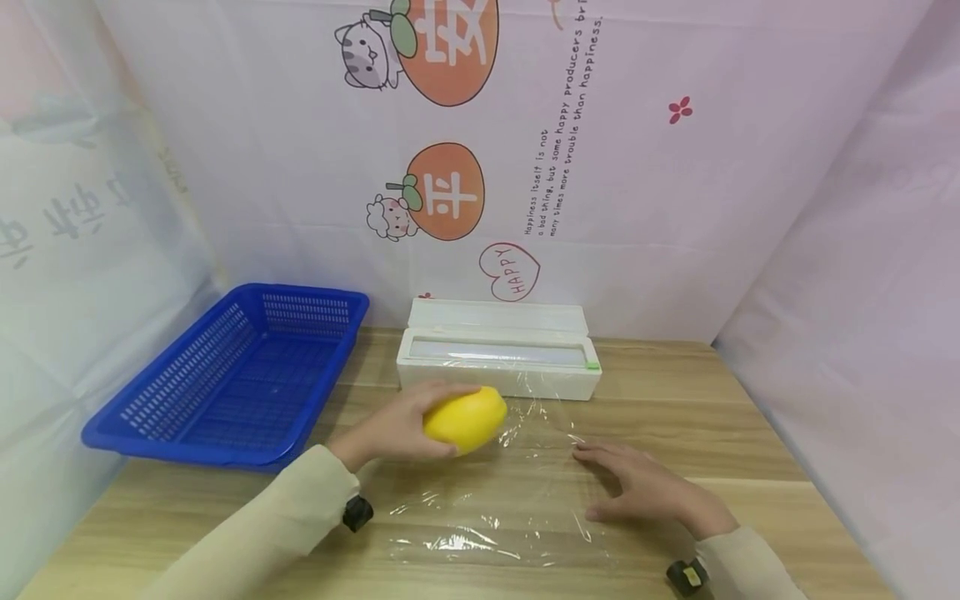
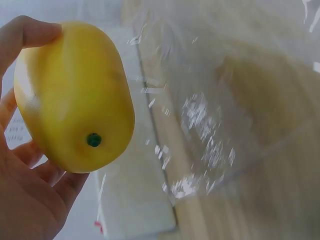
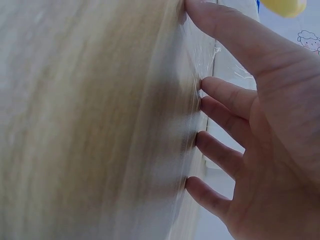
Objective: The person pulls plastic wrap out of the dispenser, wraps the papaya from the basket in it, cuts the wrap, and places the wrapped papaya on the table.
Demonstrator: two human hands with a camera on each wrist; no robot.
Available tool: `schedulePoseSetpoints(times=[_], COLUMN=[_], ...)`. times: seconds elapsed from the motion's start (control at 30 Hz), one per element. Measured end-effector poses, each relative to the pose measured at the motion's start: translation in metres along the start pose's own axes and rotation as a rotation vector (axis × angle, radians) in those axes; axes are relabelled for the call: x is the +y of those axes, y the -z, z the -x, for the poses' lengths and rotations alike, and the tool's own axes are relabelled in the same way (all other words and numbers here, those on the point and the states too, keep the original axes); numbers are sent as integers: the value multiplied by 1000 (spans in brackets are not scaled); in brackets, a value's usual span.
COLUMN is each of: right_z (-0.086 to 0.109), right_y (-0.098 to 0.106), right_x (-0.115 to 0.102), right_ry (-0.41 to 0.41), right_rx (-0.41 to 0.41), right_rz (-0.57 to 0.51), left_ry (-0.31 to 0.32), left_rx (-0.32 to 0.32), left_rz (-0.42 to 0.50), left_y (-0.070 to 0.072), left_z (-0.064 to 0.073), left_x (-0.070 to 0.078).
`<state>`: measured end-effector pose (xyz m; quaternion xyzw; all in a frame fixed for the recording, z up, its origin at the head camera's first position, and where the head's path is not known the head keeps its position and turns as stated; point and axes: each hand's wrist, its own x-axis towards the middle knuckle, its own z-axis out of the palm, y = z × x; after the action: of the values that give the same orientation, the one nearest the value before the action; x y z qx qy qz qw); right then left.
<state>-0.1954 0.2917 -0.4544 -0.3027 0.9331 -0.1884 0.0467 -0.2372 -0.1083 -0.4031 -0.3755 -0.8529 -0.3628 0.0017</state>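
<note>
My left hand (image 1: 408, 423) grips a smooth yellow fruit (image 1: 467, 419) above the table, thumb on one side and fingers round the other. In the left wrist view a small green stem nub shows on the fruit's end. Below it a sheet of clear cling film (image 1: 457, 542) is spread over the wood, wrinkled and shiny in places. This film runs out from a white cling film box (image 1: 498, 382) with its lid raised. At the film's right edge is my right hand (image 1: 645, 485), fingers spread, its fingertips (image 3: 202, 140) touching the film.
A blue plastic basket (image 1: 330, 392) with slotted sides stands at the left. The wooden table (image 1: 750, 433) is bounded by a printed white sheet (image 1: 622, 183) at the back and by pale sheets at both sides. A green tab (image 1: 592, 365) sits at the box's right end.
</note>
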Motion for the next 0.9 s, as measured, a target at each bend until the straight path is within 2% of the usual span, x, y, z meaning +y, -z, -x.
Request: schedulePoseSetpoints(times=[0.17, 0.4, 0.53, 0.67, 0.77, 0.9], right_z=[-1, -1, 0, 0, 0, -1], right_y=[-1, -1, -4, -4, -3, -2], right_x=[1, 2, 3, 3, 3, 1], right_ry=[-13, -14, -16, -14, -9, -9], right_rx=[-10, -14, -24, -23, -18, -16], right_rz=[5, -1, -11, -15, -16, -17], left_ry=[14, -56, -109, -138, -132, -165], left_rx=[-73, -150, -197, -234, -269, -301], left_rz=[5, 11, -21, -33, -20, -8], left_y=[-18, -38, -49, -55, -56, -58], left_z=[-5, -10, -11, -15, -17, -23], left_x=[1, 1, 1, 3, 8, 11])
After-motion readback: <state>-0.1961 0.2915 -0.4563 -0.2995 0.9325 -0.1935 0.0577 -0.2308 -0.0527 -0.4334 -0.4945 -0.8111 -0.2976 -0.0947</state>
